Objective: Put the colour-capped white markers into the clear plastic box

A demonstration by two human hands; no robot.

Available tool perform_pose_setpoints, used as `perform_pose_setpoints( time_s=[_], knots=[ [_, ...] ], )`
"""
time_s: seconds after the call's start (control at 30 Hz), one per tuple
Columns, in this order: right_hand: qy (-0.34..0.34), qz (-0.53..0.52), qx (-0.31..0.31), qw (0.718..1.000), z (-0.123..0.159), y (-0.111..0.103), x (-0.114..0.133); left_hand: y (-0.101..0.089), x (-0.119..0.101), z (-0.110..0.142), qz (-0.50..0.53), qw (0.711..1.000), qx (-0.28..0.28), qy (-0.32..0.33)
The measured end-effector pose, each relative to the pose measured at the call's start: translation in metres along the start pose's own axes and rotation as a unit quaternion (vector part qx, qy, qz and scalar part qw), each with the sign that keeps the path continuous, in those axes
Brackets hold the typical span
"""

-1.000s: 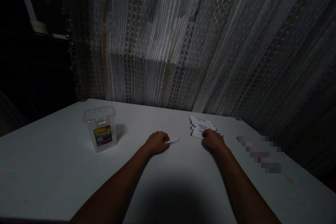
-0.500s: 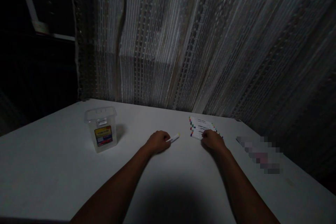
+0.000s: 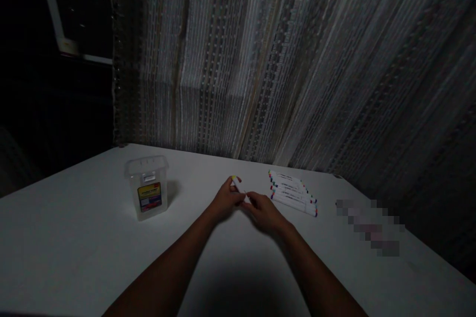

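Over the middle of the white table, a white marker (image 3: pixel 238 185) with a yellow end tilts up toward the left. My left hand (image 3: pixel 227 198) is closed around its upper part. The fingers of my right hand (image 3: pixel 260 208) are closed on its lower end, so that end is hidden. Several white markers (image 3: pixel 293 193) with coloured ends lie side by side in a row, just right of my right hand and apart from it.
A clear plastic tub (image 3: pixel 147 188) with a yellow and blue label stands on the left of the white table (image 3: pixel 92 247). A blurred-out flat item (image 3: pixel 368 228) lies on the right. Striped curtains (image 3: pixel 230 59) hang behind the table.
My right hand has left the marker row and moved left to the yellow-ended marker. My left hand has turned that marker so its yellow end points up and left.
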State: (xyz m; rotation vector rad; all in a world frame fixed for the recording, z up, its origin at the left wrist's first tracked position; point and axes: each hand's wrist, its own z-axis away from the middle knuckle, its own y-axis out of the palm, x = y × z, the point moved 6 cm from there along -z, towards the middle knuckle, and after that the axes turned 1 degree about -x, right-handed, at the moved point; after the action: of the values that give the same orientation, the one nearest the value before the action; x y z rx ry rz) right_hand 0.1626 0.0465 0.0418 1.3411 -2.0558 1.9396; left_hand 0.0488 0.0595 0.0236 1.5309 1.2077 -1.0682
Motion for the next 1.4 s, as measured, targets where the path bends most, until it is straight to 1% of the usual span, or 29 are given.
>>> perform_pose_setpoints(
  time_s=[0.03, 0.1, 0.17, 0.27, 0.33, 0.43, 0.5, 0.6, 0.7, 0.83, 1.07, 1.3, 1.4],
  knots=[
    [0.003, 0.009, 0.009, 1.0, 0.002, 0.001, -0.005, 0.001, 0.001, 0.0, -0.002, 1.0, 0.009, -0.003],
    [0.031, 0.034, 0.046, 0.998, 0.008, -0.004, -0.02, 0.001, 0.004, -0.001, -0.016, 1.0, 0.015, -0.005],
    [0.086, 0.072, 0.069, 0.991, 0.015, -0.018, -0.039, -0.001, 0.007, -0.002, -0.032, 0.999, 0.015, -0.003],
    [0.19, 0.15, 0.039, 0.969, 0.025, -0.048, -0.066, -0.003, 0.013, -0.003, -0.06, 0.998, 0.014, 0.007],
    [0.244, 0.194, 0.019, 0.95, 0.031, -0.062, -0.08, -0.003, 0.017, -0.002, -0.08, 0.997, 0.019, 0.013],
    [0.3, 0.224, 0.023, 0.927, 0.039, -0.071, -0.095, -0.002, 0.022, -0.002, -0.102, 0.994, 0.03, 0.018],
    [0.323, 0.226, 0.03, 0.918, 0.042, -0.073, -0.1, -0.002, 0.024, -0.001, -0.109, 0.993, 0.035, 0.021],
    [0.343, 0.235, 0.021, 0.909, 0.044, -0.078, -0.101, -0.001, 0.025, -0.001, -0.117, 0.992, 0.041, 0.026],
    [0.356, 0.257, -0.011, 0.899, 0.044, -0.084, -0.101, -0.001, 0.025, -0.002, -0.125, 0.991, 0.044, 0.027],
    [0.349, 0.274, -0.046, 0.895, 0.043, -0.086, -0.102, -0.002, 0.026, -0.002, -0.134, 0.99, 0.043, 0.027],
    [0.351, 0.281, -0.055, 0.891, 0.043, -0.085, -0.103, -0.001, 0.025, -0.002, -0.145, 0.988, 0.044, 0.031],
    [0.351, 0.269, -0.056, 0.895, 0.044, -0.084, -0.104, 0.0, 0.025, -0.002, -0.152, 0.987, 0.048, 0.03],
    [0.346, 0.267, -0.065, 0.897, 0.042, -0.082, -0.101, 0.0, 0.024, -0.001, -0.156, 0.986, 0.048, 0.031]
  ],
)
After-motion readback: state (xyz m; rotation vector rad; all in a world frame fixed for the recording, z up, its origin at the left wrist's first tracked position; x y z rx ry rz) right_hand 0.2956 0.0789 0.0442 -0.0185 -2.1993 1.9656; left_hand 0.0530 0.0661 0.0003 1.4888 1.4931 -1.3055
